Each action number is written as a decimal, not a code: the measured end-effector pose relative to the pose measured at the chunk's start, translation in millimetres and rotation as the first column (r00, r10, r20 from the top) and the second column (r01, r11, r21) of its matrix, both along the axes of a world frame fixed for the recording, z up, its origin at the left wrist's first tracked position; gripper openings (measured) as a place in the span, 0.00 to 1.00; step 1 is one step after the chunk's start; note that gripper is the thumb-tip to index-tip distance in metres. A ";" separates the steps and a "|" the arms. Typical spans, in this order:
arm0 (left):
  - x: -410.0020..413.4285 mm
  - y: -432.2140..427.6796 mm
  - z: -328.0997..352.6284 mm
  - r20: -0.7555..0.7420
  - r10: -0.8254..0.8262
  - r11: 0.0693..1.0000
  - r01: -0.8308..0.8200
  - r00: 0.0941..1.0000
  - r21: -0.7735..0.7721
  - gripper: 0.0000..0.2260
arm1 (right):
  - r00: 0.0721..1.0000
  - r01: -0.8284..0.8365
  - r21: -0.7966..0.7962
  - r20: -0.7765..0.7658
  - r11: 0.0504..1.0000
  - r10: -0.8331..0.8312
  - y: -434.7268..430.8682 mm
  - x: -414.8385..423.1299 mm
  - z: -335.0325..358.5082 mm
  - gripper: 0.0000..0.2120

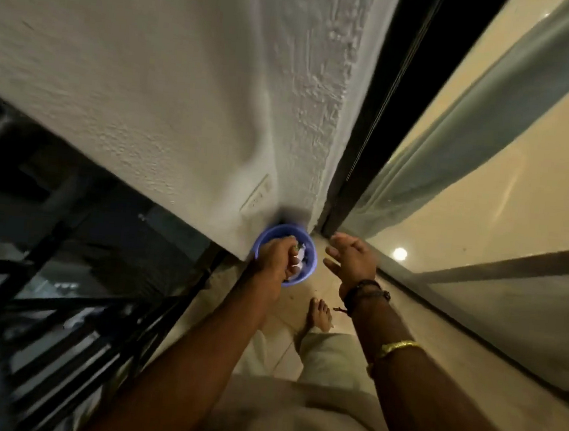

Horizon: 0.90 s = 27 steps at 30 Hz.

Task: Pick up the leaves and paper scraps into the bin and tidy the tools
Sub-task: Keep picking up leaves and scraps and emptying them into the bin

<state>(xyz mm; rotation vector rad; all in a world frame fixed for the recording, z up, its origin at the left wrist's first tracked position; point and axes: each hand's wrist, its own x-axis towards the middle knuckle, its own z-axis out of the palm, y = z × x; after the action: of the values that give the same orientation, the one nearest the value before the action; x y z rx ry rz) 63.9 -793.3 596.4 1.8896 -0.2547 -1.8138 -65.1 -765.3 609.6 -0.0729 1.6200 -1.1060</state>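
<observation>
A small blue bin [310, 243] stands on the tiled balcony floor against the foot of a white wall. White paper scraps [302, 256] lie inside it. My left hand [276, 259] hovers over the bin's mouth with its fingers curled round a bit of greenish and white litter. My right hand [351, 257] is held just right of the bin with fingers spread and nothing in it; dark bands and a gold bangle ring that arm.
The white textured wall [184, 86] rises right behind the bin. A black metal railing [62, 299] runs along the left. A dark-framed glass sliding door [484, 198] with curtains lines the right. My bare foot [319, 316] stands on the tiles near small bits of debris [295, 297].
</observation>
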 end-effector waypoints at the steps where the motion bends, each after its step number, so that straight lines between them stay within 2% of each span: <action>1: -1.7 2.9 10.0 0.020 -0.062 0.997 0.063 0.998 -0.037 0.13 | 0.999 0.041 -0.014 0.003 0.999 -0.041 6.2 -5.0 11.3 0.05; 7: -0.8 26.8 56.7 0.028 -0.349 0.912 0.346 0.937 -0.222 0.09 | 0.947 0.320 -0.061 -0.013 0.945 -0.321 72.2 -17.5 52.2 0.06; 11: -5.8 51.5 68.2 0.053 -0.565 0.782 0.555 0.823 -0.282 0.07 | 0.869 0.489 -0.095 -0.032 0.867 -0.494 142.7 -6.9 66.0 0.06; 14: -25.8 78.1 77.8 0.053 -0.706 0.656 0.680 0.706 -0.326 0.07 | 0.780 0.616 -0.110 -0.054 0.780 -0.623 199.3 3.2 67.4 0.06; 19: -66.5 157.0 87.5 0.063 -0.886 0.412 0.844 0.459 -0.344 0.05 | 0.596 0.791 -0.109 -0.088 0.602 -0.798 305.3 10.4 66.1 0.05; 22: -93.9 217.2 92.1 0.058 -0.951 0.271 0.907 0.304 -0.323 0.07 | 0.469 0.871 -0.126 -0.081 0.475 -0.880 365.8 5.4 70.2 0.07; 27: -145.0 333.8 100.5 0.081 -0.993 0.052 0.944 0.083 -0.327 0.03 | 0.285 0.946 -0.137 -0.087 0.295 -0.954 475.5 -14.8 68.5 0.05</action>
<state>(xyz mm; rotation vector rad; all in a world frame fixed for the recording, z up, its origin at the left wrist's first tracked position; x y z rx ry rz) -81.1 -459.5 696.9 1.2046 -2.1433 -2.4245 -79.9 -289.8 678.0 0.9681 1.7489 -2.1174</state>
